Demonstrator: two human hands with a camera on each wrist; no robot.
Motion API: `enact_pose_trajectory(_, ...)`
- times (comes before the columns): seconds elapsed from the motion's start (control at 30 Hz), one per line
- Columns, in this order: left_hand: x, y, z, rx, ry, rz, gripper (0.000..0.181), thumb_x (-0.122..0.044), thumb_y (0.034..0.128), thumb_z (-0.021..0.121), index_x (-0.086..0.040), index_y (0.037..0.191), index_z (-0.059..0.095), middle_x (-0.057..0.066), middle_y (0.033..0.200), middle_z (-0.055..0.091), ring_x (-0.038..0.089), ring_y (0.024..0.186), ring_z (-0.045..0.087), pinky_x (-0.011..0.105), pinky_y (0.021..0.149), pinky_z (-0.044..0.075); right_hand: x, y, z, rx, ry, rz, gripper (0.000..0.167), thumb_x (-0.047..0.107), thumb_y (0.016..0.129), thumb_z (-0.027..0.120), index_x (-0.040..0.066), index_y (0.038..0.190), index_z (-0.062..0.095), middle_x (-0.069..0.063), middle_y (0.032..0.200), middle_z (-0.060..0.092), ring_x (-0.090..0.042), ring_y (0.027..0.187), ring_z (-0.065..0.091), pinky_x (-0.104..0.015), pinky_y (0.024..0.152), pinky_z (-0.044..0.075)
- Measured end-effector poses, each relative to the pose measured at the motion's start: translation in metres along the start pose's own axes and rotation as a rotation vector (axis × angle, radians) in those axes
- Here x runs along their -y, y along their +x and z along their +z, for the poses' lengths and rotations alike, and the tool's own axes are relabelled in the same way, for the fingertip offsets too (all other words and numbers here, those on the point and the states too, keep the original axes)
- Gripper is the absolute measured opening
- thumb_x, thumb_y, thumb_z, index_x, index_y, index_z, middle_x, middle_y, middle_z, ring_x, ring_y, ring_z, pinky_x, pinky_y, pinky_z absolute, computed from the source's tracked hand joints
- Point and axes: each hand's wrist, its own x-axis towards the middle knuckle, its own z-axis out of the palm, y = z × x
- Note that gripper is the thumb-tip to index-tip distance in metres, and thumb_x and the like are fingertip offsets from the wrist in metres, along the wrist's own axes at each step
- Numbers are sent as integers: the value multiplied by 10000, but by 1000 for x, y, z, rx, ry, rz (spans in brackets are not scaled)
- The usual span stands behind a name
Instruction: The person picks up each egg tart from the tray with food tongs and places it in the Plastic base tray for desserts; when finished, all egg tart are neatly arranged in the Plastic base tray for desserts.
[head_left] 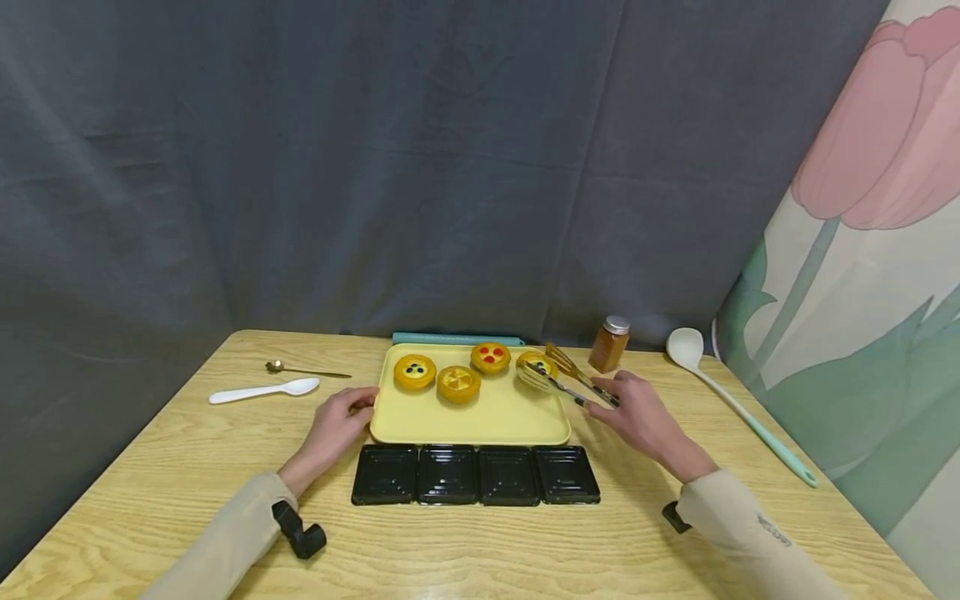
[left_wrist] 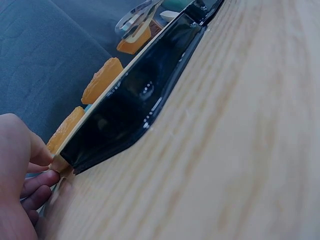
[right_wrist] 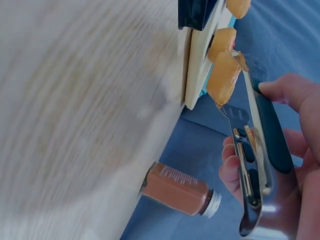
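Your right grip holds metal tongs, their tips astride a blueberry-topped tart ahead-left of it, at the yellow tray's nearer end. Your left grip pinches the tray's edge; best brace there and squeeze softly.

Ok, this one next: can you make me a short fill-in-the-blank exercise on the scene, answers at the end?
1. The right hand holds a pair of ____.
2. The left hand touches the yellow tray at its ____ side, as the person sees it.
3. In the head view, ____ tarts show in all.
4. The square dishes nearest the person are coloured ____.

Missing words: tongs; left; four; black.
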Motion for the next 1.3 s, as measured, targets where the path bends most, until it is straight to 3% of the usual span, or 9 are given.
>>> enact_pose_trajectory(0.53, 1, -3, -2, -1, -5, 1, 385, -26, 950, 577, 56, 1322, 628, 166, 1156, 664, 302, 1052, 604, 473, 927, 473, 3, -45, -17, -69, -15, -99, 364, 111, 852, 777, -36, 1181, 730, -5, 724, 448, -94, 620, 317, -251, 527, 305)
enact_pose_trajectory(1.3, 1, 0, 0, 8, -9, 0, 390, -26, 946, 582, 54, 1326, 626, 159, 1146, 663, 300, 1046, 600, 474, 930, 467, 22, -110, -31, -92, 16, -65, 397, 110, 792, 836, 30, 1172, 751, 104, 786, 432, 13, 613, 287, -210, 493, 316)
